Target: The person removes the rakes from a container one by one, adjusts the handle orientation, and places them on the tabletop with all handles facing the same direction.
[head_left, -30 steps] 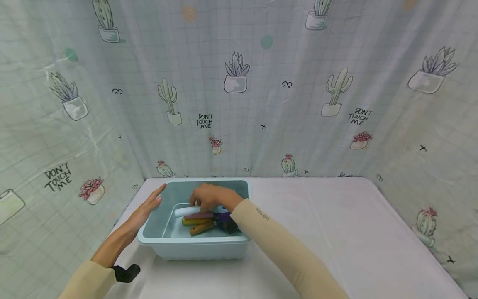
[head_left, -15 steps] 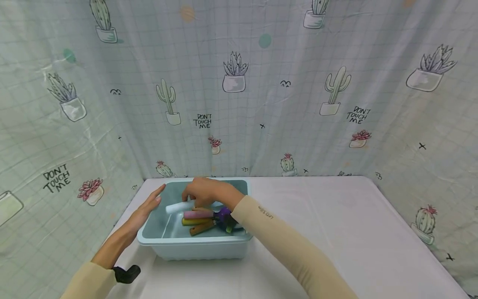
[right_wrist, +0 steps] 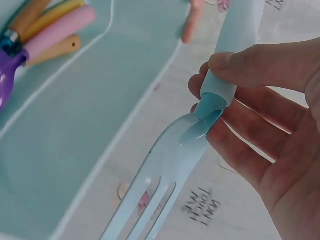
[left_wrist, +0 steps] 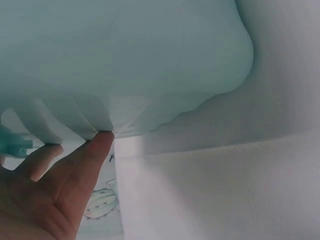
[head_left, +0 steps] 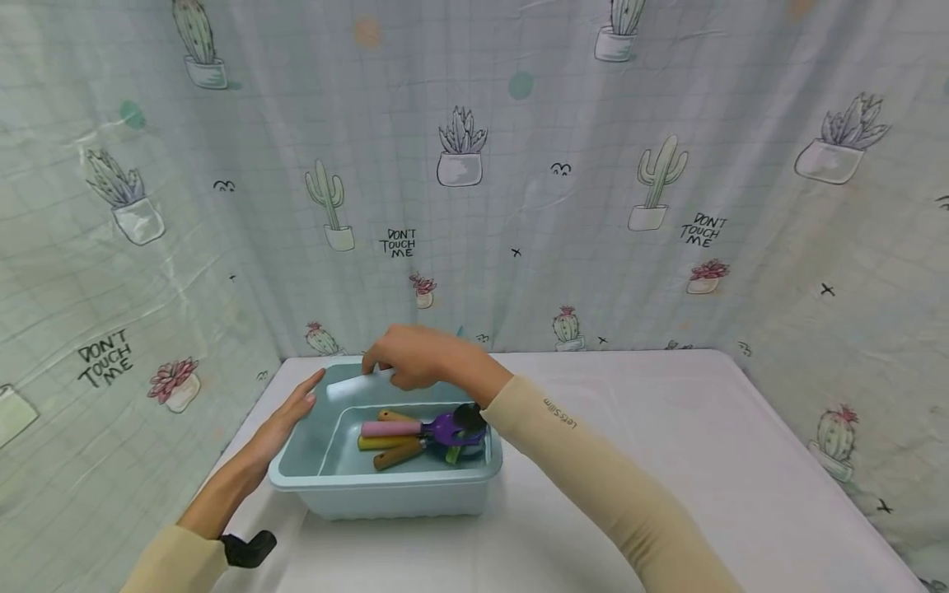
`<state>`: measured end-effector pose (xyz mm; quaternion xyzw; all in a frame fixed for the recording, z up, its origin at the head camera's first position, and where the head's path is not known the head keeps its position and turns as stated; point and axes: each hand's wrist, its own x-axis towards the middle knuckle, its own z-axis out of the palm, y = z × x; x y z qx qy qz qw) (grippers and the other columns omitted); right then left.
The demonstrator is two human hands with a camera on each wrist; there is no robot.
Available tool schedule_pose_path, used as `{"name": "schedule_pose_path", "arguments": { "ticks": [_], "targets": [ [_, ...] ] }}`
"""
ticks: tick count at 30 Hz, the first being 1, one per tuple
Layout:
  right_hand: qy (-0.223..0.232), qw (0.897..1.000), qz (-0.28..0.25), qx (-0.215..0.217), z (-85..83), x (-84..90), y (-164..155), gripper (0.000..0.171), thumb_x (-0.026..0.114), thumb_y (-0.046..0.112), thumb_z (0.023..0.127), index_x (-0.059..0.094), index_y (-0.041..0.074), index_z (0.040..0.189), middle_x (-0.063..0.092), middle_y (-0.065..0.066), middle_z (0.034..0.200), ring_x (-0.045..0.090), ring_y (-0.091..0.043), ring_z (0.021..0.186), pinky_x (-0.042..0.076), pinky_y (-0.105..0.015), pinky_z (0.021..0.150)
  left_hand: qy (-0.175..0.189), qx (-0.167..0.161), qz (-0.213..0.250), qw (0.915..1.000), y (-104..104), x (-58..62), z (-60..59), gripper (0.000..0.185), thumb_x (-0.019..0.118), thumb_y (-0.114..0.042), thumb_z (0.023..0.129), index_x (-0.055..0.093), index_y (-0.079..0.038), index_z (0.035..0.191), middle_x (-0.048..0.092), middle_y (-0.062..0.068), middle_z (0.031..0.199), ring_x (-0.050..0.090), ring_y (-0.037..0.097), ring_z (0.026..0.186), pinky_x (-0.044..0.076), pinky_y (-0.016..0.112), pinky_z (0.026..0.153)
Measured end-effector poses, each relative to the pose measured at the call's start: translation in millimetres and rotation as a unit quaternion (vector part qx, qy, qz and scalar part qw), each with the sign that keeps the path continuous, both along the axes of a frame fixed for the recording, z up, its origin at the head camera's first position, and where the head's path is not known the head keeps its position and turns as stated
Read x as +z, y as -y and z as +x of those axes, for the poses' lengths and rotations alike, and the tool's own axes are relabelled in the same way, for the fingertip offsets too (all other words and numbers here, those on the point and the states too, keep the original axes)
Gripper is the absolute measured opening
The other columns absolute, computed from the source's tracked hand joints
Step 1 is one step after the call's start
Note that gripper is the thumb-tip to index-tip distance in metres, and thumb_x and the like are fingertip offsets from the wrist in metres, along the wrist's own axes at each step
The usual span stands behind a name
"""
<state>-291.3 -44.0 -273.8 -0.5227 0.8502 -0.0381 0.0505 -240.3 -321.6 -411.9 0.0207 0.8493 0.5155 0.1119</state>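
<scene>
My right hand [head_left: 404,362] pinches a pale blue garden fork [right_wrist: 200,120] by its handle [head_left: 348,385] and holds it above the back of a light blue plastic bin [head_left: 385,494]; the tines [right_wrist: 150,200] show in the right wrist view. Inside the bin lie tools with a pink handle [head_left: 389,428], a yellow handle [head_left: 378,443], a wooden handle [head_left: 396,455] and a purple head [head_left: 452,428]. My left hand [head_left: 285,416] rests flat, fingers straight, against the bin's left rim; its fingertips [left_wrist: 95,150] touch the bin wall [left_wrist: 125,60].
The bin stands on a white table [head_left: 667,461] at the back left. A cactus-print curtain [head_left: 474,165] closes in the back and both sides. A black strap piece [head_left: 248,548] sits at my left wrist.
My right hand has lifted the pale blue fork up out of the bin, from among the other tools to above the back rim. The left hand has stayed on the rim.
</scene>
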Motion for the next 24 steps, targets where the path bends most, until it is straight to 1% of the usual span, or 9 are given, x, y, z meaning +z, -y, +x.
{"name": "schedule_pose_path", "arguments": {
  "ticks": [2,7,10,13,17,24],
  "targets": [
    [-0.003,1.000,-0.002,-0.003,3.8,5.6,-7,0.042,0.062,-0.001,0.094,0.071,0.016,0.132,0.073,0.000,0.126,0.067,-0.014,0.113,0.054,-0.026,0.097,-0.003,-0.002,0.000,1.0000,1,-1.3,1.2,0.068,0.024,-0.059,0.110,-0.003,-0.035,0.167,-0.006,0.015,0.175,0.003,0.051,0.159,0.016,0.076,0.120],
    [-0.021,1.000,-0.014,-0.014,10.6,17.3,-33,0.039,0.061,-0.001,0.096,0.073,0.014,0.129,0.075,-0.002,0.120,0.066,-0.014,0.104,0.055,-0.027,0.093,-0.012,-0.004,-0.002,0.9999,1,-1.0,2.4,0.067,0.025,-0.057,0.110,-0.002,-0.035,0.167,-0.006,0.015,0.175,0.002,0.052,0.159,0.016,0.077,0.119],
    [-0.019,0.999,-0.019,-0.034,11.6,21.8,-48,0.037,0.062,0.000,0.097,0.073,0.014,0.130,0.075,-0.003,0.121,0.066,-0.015,0.104,0.056,-0.029,0.093,-0.014,-0.005,-0.005,0.9999,1,-0.2,2.8,0.067,0.025,-0.056,0.110,-0.002,-0.035,0.167,-0.007,0.015,0.175,0.001,0.053,0.158,0.015,0.079,0.118],
    [-0.015,0.998,-0.024,-0.055,10.7,24.7,-62,0.037,0.062,0.002,0.098,0.072,0.014,0.131,0.075,-0.003,0.122,0.067,-0.015,0.106,0.056,-0.031,0.096,-0.016,-0.006,-0.005,0.9999,2,0.1,4.0,0.066,0.025,-0.056,0.110,-0.003,-0.035,0.167,-0.007,0.016,0.175,0.001,0.053,0.158,0.015,0.079,0.117],
    [-0.018,0.996,-0.035,-0.075,6.7,24.2,-82,0.036,0.065,0.002,0.097,0.073,0.014,0.130,0.075,-0.002,0.121,0.068,-0.015,0.107,0.057,-0.031,0.095,-0.016,-0.008,-0.005,0.9998,2,0.1,5.2,0.066,0.022,-0.057,0.110,-0.005,-0.036,0.167,-0.007,0.016,0.175,0.003,0.055,0.157,0.017,0.079,0.117],
    [-0.012,0.994,-0.053,-0.092,-1.0,14.8,-116,0.034,0.067,0.000,0.094,0.075,0.012,0.125,0.076,-0.004,0.117,0.070,-0.017,0.102,0.059,-0.032,0.091,-0.014,-0.009,-0.008,0.9998,0,-1.0,4.2,0.066,0.022,-0.057,0.110,-0.005,-0.036,0.166,-0.007,0.017,0.175,0.003,0.055,0.157,0.019,0.078,0.117]
  ]
}}
